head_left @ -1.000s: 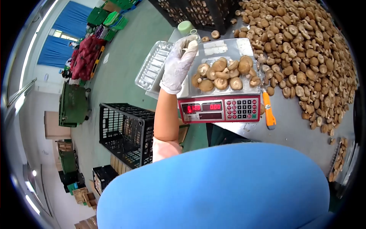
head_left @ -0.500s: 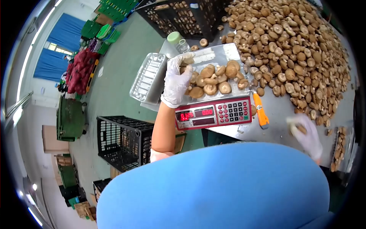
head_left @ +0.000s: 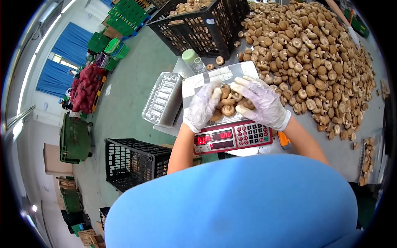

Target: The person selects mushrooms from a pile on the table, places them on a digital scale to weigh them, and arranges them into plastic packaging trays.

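Note:
Both hands wear thin whitish gloves and cup a group of brown mushrooms (head_left: 228, 110) from two sides, over the metal plate of a scale (head_left: 195, 85). My left hand (head_left: 202, 105) rests against the left side of the group, its fingers bent round the mushrooms. From the right, my right hand (head_left: 261, 102) covers several of them with fingers spread. Most of the clear tray beneath is hidden. The scale's red panel (head_left: 233, 137) has lit red digits and a keypad.
A large mushroom heap (head_left: 314, 62) covers the right of the metal table. Stacked clear trays (head_left: 163, 99) stand left of the scale, a green-lidded jar (head_left: 191, 58) and black crate (head_left: 202, 33) beyond. An orange tool (head_left: 283, 139) lies near my right wrist. Another person's arm (head_left: 337, 12) shows top right.
My right hand has come from the table's right side onto the mushrooms on the scale. My left hand has shifted slightly lower. The other person's arm has come into view.

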A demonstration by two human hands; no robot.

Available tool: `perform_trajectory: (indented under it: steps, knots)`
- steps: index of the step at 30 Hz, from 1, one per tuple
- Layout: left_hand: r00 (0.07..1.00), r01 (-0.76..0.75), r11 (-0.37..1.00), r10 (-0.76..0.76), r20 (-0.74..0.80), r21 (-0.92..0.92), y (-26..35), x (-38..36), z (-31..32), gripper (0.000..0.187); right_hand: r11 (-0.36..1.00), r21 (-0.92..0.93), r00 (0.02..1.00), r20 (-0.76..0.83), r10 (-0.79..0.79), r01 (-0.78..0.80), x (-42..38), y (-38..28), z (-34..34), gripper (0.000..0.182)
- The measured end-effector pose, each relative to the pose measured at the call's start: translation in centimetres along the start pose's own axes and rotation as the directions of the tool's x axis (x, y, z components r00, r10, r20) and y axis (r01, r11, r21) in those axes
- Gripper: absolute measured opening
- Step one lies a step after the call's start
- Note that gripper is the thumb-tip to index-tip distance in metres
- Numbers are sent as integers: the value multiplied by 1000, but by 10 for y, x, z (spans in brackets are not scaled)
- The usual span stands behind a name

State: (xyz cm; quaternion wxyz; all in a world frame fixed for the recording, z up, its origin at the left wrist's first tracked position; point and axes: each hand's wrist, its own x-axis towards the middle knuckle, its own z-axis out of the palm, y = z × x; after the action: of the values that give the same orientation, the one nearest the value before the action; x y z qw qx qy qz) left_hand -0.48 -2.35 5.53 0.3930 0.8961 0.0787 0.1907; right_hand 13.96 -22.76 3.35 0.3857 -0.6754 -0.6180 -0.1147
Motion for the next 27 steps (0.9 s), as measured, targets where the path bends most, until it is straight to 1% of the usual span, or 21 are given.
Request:
perform_trajectory:
  steps: [1, 2, 4, 5, 6, 8, 9, 10, 12, 13, 15, 16, 18, 19, 21, 22, 24, 25, 26, 27]
  knots:
    - [976, -214, 951, 201, 81, 222, -3, 1, -4, 38, 994, 109, 999, -54, -4, 10, 3, -3, -4, 59]
    - [977, -211, 952, 198, 82, 219, -1, -1, -5, 38, 994, 110, 999, -50, -2, 7, 1, -1, -3, 59]
    - [996, -85, 992, 81, 48, 93, 4, -4, -5, 41, 987, 146, 989, -123, 84, -66, -5, 6, 1, 57]
    - [997, -59, 996, 55, 51, 72, 3, -4, -5, 43, 984, 159, 987, -131, 95, -73, -7, 11, 3, 58]
    - [997, -63, 996, 59, 52, 68, 2, -4, -4, 43, 985, 154, 987, -131, 96, -76, -9, 11, 3, 58]
    - [997, -74, 993, 76, -24, 90, 2, -7, -2, 44, 981, 130, 975, -156, 161, -141, -14, 10, 4, 60]
    - [999, -35, 996, 36, -18, 82, 2, -8, -3, 47, 982, 141, 972, -184, 148, -123, -14, 11, 4, 60]
    - [999, -35, 996, 37, -18, 82, 2, -9, -3, 47, 983, 140, 972, -184, 148, -123, -14, 11, 4, 60]
    - [994, -79, 982, 90, -58, 170, 4, -11, -3, 47, 982, 156, 969, -205, 141, -110, -15, 12, 4, 54]
    - [994, -80, 982, 90, -57, 170, 4, -11, -3, 47, 982, 157, 968, -206, 141, -110, -17, 15, 7, 54]
    - [992, -96, 983, 108, -66, 156, 3, -11, -3, 48, 968, 238, 964, -228, 136, -80, -18, 25, 13, 43]
    - [992, -97, 983, 108, -66, 157, 2, -11, -3, 48, 968, 239, 964, -229, 136, -80, -16, 27, 13, 43]
    - [997, -44, 997, 47, -55, 57, 0, -11, -2, 47, 915, 377, 959, -174, 225, -146, -11, 26, 9, 33]
    - [997, -47, 997, 51, -56, 59, -2, -12, -3, 47, 864, 475, 939, -193, 286, -166, -6, 20, 9, 31]
    - [997, -50, 997, 53, -62, 53, -3, -13, -2, 46, 868, 463, 930, -207, 304, -181, 5, 6, 7, 28]
    - [995, -62, 993, 70, -72, 99, -1, -13, -2, 44, 873, 444, 919, -222, 327, -203, 11, 1, 2, 26]
    - [991, -100, 983, 112, -70, 157, -4, -13, -1, 44, 953, 291, 971, -192, 142, -82, 16, 8, 9, 27]
    - [995, -72, 988, 81, -62, 133, -2, -13, 0, 44, 982, 164, 992, -67, 104, -92, 18, 9, 13, 28]
    - [998, -38, 992, 45, -52, 116, -1, -13, 0, 44, 995, 41, 994, 67, 88, -91, 19, 9, 18, 30]
    - [999, -21, 997, 23, -38, 68, 1, -12, 0, 45, 997, -19, 997, 26, 71, -70, 18, 8, 24, 30]
